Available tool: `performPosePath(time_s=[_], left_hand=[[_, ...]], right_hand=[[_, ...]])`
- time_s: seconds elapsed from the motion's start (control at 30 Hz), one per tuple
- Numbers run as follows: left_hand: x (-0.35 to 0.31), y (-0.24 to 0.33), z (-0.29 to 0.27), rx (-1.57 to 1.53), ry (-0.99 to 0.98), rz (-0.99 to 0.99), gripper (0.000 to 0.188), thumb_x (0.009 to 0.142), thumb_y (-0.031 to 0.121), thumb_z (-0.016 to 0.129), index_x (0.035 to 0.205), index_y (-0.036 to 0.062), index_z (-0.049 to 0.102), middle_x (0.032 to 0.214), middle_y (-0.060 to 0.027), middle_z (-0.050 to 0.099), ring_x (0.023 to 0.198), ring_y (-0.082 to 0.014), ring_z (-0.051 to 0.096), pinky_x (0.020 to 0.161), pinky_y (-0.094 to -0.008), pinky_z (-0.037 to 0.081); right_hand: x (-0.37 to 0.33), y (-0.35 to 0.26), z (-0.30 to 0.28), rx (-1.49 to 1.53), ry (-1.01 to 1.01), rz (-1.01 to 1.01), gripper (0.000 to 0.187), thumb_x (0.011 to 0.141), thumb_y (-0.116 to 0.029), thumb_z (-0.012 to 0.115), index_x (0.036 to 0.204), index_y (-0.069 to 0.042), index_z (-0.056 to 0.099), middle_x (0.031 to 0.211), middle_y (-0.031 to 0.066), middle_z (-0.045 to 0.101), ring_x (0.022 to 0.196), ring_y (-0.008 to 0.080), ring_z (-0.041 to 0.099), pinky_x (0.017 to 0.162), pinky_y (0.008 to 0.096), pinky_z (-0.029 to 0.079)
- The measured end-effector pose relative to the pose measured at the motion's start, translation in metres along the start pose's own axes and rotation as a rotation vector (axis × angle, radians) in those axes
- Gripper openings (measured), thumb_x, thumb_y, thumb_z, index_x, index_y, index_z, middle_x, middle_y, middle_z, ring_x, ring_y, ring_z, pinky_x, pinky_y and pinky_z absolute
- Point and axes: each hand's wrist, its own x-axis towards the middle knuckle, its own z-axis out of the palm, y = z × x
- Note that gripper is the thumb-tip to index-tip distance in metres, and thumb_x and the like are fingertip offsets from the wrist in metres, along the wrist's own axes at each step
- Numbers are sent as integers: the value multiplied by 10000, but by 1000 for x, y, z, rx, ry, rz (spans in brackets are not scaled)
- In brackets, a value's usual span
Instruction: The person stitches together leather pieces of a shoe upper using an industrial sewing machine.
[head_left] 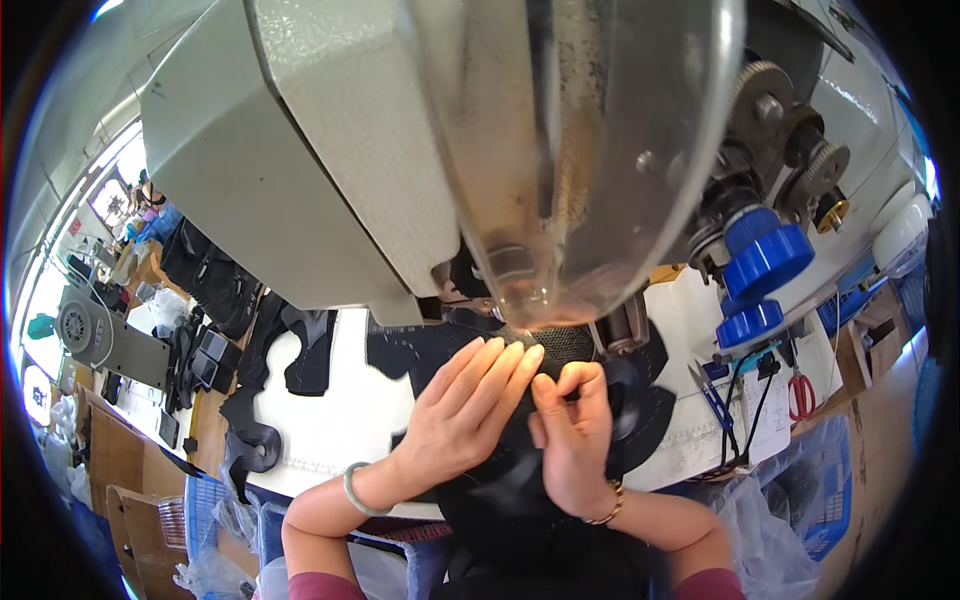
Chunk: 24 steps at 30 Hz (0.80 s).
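Black fabric (392, 350) with a patch of open mesh (570, 343) lies under the head of a grey sewing machine (335, 150). My left hand (460, 415) rests flat on this fabric, fingers stretched out together and tips at the mesh's near edge. Close on its right, my right hand (578, 440) is closed, thumb and forefinger pinching at the fabric beside the mesh. What exactly sits between those fingertips is partly hidden. A clear plastic guard (610, 240) hangs just beyond both hands and covers much of the needle area.
Cut black pieces (310, 350) lie left on the white table (350, 440). Blue knobs (768, 262) jut from the machine's right. Red-handled scissors (801, 395) and a blue-handled tool (716, 405) are at the right. A blue basket (832, 510) with plastic bags stands below.
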Motion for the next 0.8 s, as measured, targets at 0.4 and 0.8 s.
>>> performPosePath(time_s=[0.4,0.8], left_hand=[[-5,-23,3,-40,89,124,477,591,37,601,1064,17,660,1053,-59,611,1005,-219,599,903,-329,514],[-5,23,7,-416,-130,-278,142,771,97,628,882,13,658,922,-134,636,928,-315,561,855,-371,383]], right_hand=[[24,-81,-54,-1211,-274,-546,293,728,-102,728,944,-43,538,1043,138,522,1022,279,501,915,339,381],[65,-81,-89,-789,-720,-7,265,760,-104,732,947,-60,550,923,-9,522,933,92,478,865,246,360]])
